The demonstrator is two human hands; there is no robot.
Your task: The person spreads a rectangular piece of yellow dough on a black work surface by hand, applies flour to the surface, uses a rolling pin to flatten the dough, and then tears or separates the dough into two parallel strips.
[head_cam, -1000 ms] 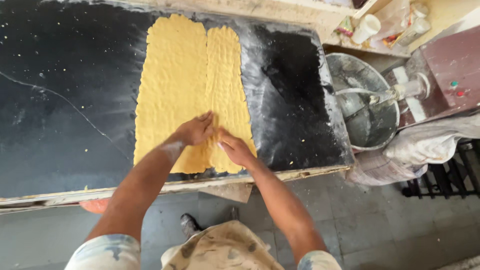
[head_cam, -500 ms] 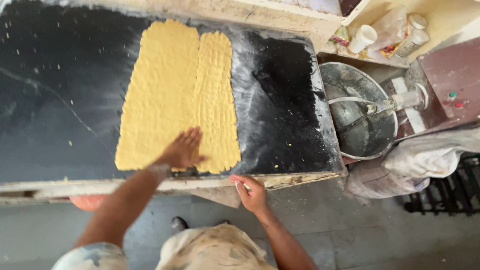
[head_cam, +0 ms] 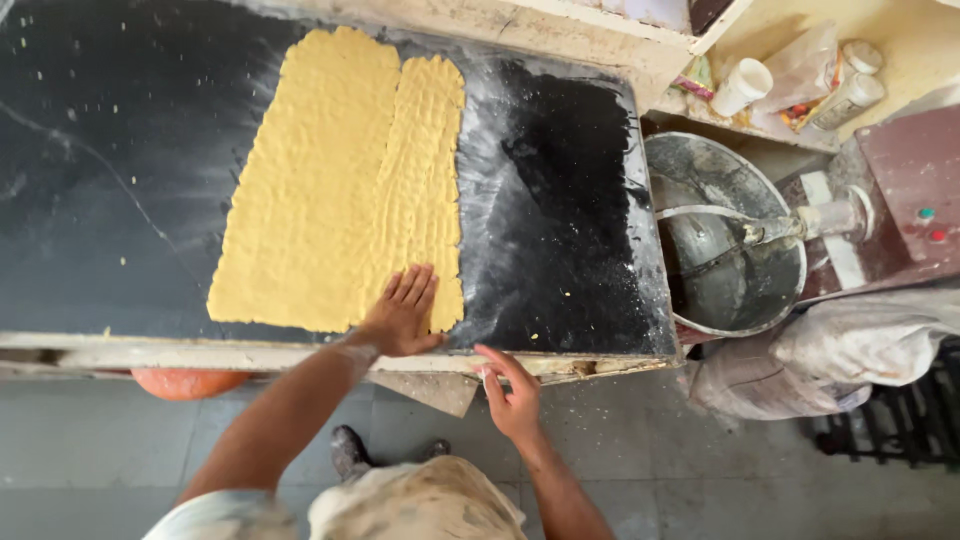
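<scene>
Since half a second ago the left hand [head_cam: 400,315] has slid a little toward the near edge of the yellow dough sheet [head_cam: 320,190], and the right hand [head_cam: 512,392] has risen slightly along the table's front lip.

Taking the dough sheet as the landmark: far to its left the black tabletop [head_cam: 110,150] is dusted with crumbs and faint flour streaks. Below the sheet's near left corner, under the pale wooden table edge [head_cam: 200,355], part of an orange round object [head_cam: 188,382] shows. The sheet itself lies flat on the tabletop, a smoother broad strip beside a narrower ridged strip [head_cam: 430,180]. The left hand rests flat on the sheet's near right corner, fingers spread, gripping nothing. Just right of and below that corner, the right hand hangs open at the table edge, fingers loosely curled, empty. Well right of the sheet stands a grey metal mixing bowl [head_cam: 725,290] with a mixer arm [head_cam: 790,225] across it, and above it a white cup [head_cam: 742,86].
</scene>
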